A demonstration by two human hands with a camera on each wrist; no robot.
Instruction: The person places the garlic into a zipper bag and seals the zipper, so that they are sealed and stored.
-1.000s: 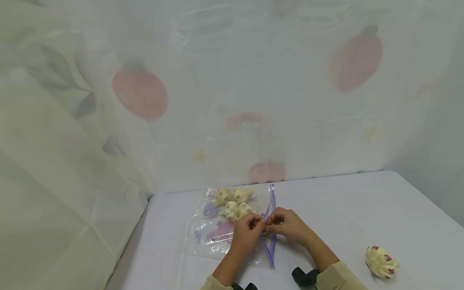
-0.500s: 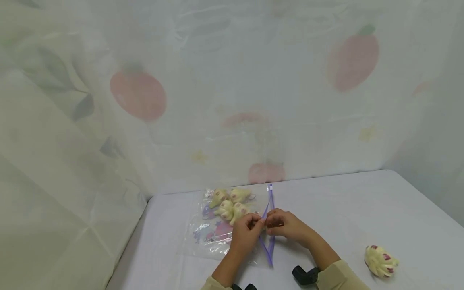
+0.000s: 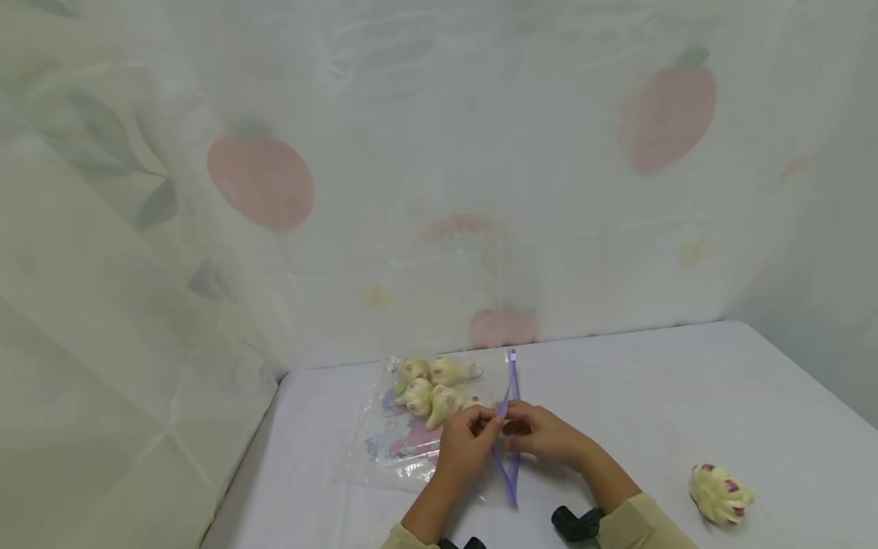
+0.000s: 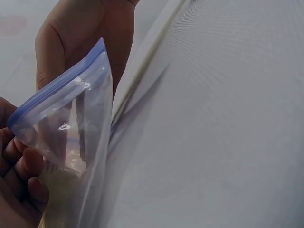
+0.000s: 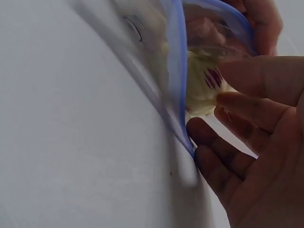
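A clear zip bag [image 3: 405, 469] with a purple seal lies on the table, its mouth facing right. My left hand [image 3: 468, 442] pinches the near lip of that mouth and keeps it spread. Several pale yellow garlic-shaped pieces [image 3: 449, 371] with purple patches rest inside, and a thin cord loop shows on one. At the opening, my right hand [image 3: 545, 435] reaches in with thumb and fingers spread apart. In the right wrist view, its thumb and a fingertip are right at a garlic-shaped piece [image 5: 199, 88] within the bag. Left-hand fingers [image 4: 33, 161] curl beside the purple seal.
One more garlic-shaped piece [image 3: 722, 494] sits on the white table [image 3: 617, 381] at the right. Behind the table hangs a pale curtain [image 3: 514, 152] with fruit prints. Black camera mounts [image 3: 578, 524] are on the wrists.
A garlic-shaped piece has gone from between my right fingers further into the bag, and the others have shifted left. My right fingers have spread apart. The left hand keeps its hold.
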